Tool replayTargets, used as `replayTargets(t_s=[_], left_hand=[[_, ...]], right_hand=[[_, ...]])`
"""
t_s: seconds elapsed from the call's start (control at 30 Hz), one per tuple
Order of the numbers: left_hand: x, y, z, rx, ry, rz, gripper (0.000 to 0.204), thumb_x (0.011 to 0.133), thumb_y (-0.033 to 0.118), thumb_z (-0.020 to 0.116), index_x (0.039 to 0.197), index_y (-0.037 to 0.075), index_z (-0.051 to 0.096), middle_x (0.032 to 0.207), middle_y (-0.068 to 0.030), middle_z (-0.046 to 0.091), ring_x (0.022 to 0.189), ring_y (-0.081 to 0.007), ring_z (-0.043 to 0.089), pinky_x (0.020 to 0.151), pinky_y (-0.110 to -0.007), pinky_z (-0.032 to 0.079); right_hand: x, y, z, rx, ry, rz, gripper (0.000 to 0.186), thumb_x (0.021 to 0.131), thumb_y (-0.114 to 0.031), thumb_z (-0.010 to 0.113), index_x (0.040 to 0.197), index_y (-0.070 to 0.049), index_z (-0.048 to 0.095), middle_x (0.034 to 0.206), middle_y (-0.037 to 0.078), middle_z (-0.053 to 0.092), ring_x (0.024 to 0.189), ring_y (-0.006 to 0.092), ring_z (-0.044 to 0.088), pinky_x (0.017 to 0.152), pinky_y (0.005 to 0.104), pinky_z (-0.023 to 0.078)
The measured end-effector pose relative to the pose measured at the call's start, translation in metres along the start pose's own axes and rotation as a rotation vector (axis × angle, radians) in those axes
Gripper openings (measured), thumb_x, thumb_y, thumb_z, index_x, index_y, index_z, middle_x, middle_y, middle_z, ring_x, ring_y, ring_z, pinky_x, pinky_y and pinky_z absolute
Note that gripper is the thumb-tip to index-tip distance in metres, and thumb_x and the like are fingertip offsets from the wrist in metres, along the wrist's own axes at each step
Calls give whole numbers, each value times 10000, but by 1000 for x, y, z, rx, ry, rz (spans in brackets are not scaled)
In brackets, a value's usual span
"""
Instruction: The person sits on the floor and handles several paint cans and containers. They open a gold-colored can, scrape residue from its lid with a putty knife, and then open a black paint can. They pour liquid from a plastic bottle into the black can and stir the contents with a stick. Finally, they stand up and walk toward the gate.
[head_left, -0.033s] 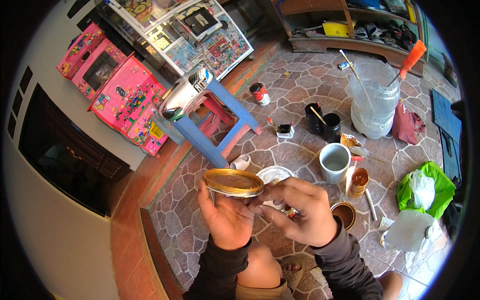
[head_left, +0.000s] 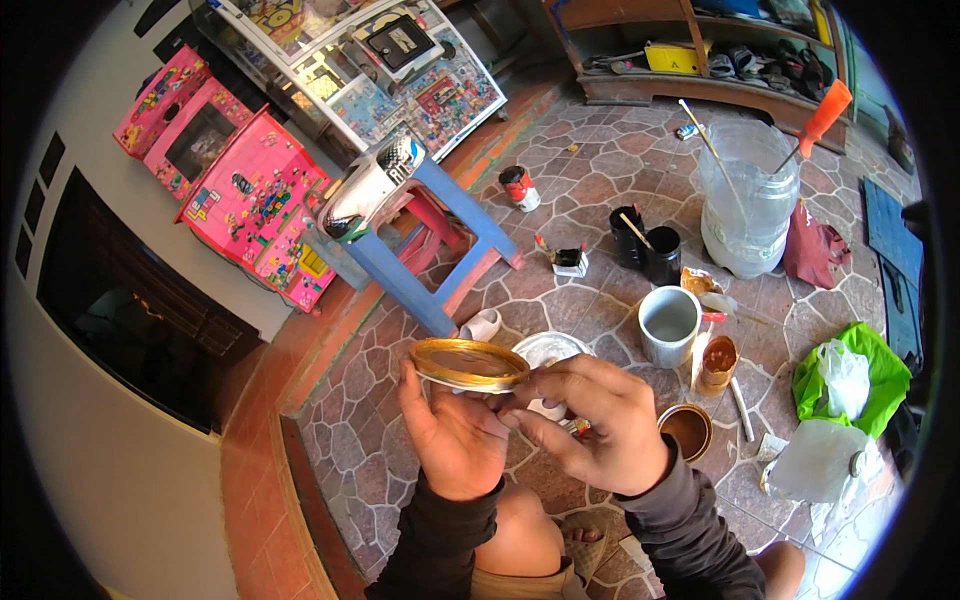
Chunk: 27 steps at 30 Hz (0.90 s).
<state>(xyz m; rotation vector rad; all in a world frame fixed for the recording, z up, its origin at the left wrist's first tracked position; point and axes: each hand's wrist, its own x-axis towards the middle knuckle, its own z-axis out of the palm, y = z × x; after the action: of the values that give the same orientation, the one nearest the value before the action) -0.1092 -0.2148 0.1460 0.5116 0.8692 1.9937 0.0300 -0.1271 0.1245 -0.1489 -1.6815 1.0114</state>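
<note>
A round lid (head_left: 470,360) with gold-brown paint rests level in my left hand (head_left: 450,450), whose fingers and thumb support it from below and at its side. My right hand (head_left: 590,420) is closed at the lid's right edge, fingertips pinched just under the rim; whatever they grip is too hidden to name. Behind my hands a white round container (head_left: 550,345) sits on the floor, partly covered. An open tin with brown inside (head_left: 687,435) stands beside my right hand, and a brown-stained cup (head_left: 719,365) is just beyond it.
A grey bucket (head_left: 668,325), black cans (head_left: 662,258) and a big plastic jug (head_left: 745,215) with tools stand ahead on stone-patterned tiles (head_left: 360,460). A blue stool (head_left: 430,290) is front left, decorated cabinets (head_left: 255,210) along the left, green bags (head_left: 850,380) at right, a shoe rack (head_left: 690,60) at the back.
</note>
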Motion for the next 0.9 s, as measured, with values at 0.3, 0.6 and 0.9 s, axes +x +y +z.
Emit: replayTargets(t_s=[0.3, 0.6, 0.9], left_hand=[[-2, -8, 11, 433, 84, 201, 343, 999, 295, 570, 1189, 24, 480, 956, -231, 658, 816, -305, 706, 686, -407, 611], [22, -6, 15, 1125, -250, -61, 127, 933, 87, 629, 903, -7, 548, 722, -129, 653, 568, -194, 662, 462, -268, 510], [49, -154, -41, 870, -651, -1177, 285, 957, 201, 622, 1110, -11, 508, 986, -175, 615, 719, -254, 688, 536, -351, 582]], right_hand=[[9, 10, -1, -78, 306, 35, 114, 822, -29, 741, 842, 15, 638, 745, 115, 630, 587, 196, 601, 538, 296, 484], [-2, 38, -84, 229, 225, 645, 175, 897, -136, 701, 815, 4, 636, 651, -39, 570, 589, 24, 460, 508, 220, 355], [-90, 102, -184, -323, -241, 1196, 266, 828, -271, 734, 810, -6, 726, 629, 27, 626, 498, 107, 546, 459, 275, 426]])
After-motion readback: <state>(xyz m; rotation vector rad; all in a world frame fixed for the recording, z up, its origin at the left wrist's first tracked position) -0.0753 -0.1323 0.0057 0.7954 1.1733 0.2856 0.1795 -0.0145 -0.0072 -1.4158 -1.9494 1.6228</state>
